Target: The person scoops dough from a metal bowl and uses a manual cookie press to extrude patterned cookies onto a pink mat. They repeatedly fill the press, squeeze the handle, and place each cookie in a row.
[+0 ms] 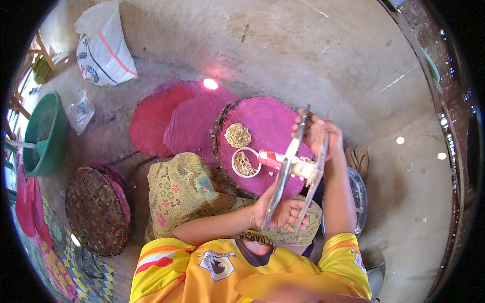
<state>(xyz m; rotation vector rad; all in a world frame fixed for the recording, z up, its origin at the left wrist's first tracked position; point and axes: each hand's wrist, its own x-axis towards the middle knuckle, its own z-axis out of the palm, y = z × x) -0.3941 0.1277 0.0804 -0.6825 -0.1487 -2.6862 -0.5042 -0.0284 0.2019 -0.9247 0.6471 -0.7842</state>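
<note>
Shiny metal bars on the press (295, 171), gleaming bare; the round tray (273, 123) wears matt pink cloth, the basket (96, 209) is rough woven cane, the floor (303, 55) dull, scuffed concrete.

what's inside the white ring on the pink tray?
The ring holds a loose nest of pale noodle-like strands, with a similar round nest beside it on the tray. The press in both hands covers the tray to the ring's right.

A yellow short-sleeved jersey (237, 267) with orange, red and white stripes, over a floral green skirt (187, 192).
</note>
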